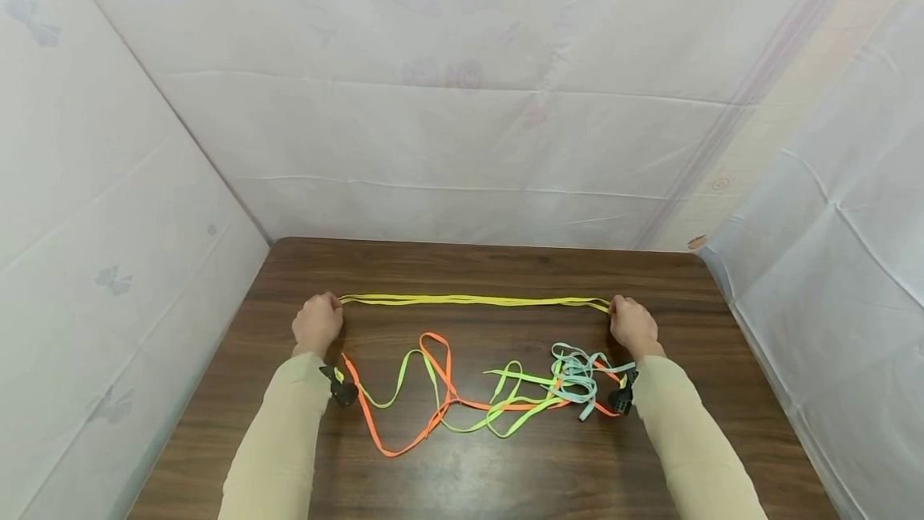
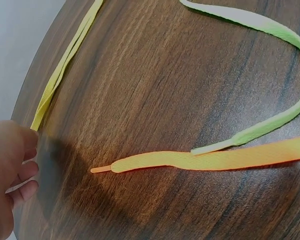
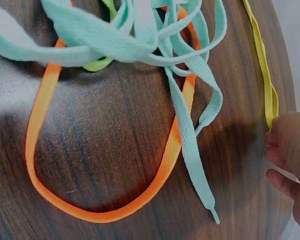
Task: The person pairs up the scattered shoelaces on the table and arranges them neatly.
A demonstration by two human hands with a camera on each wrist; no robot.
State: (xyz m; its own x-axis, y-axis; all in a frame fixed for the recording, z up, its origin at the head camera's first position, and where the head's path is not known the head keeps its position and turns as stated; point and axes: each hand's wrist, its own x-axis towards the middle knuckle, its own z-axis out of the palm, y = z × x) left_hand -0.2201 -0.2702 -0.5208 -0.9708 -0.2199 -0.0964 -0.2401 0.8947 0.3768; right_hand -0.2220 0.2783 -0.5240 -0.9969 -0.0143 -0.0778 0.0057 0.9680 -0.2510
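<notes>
A yellow shoelace (image 1: 462, 300), doubled into several strands, stretches nearly straight across the far part of the table. My left hand (image 1: 318, 323) pinches its left end, and my right hand (image 1: 633, 323) pinches the right end. Close to the left hand lies the tipped end of an orange shoelace (image 2: 165, 160), with the tip of a green shoelace (image 2: 270, 132) resting against it. Nearer the right wrist is a tangled pale blue shoelace (image 3: 190, 155), lying over a loop of the orange lace. The yellow ends inside the fingers are hidden.
The brown wooden table (image 1: 462, 480) has white sheeting (image 1: 462, 143) behind it and at both sides. Between my forearms the orange and green laces cross in loose loops toward the blue tangle. A dark wrist camera (image 1: 342, 392) sits by the left cuff.
</notes>
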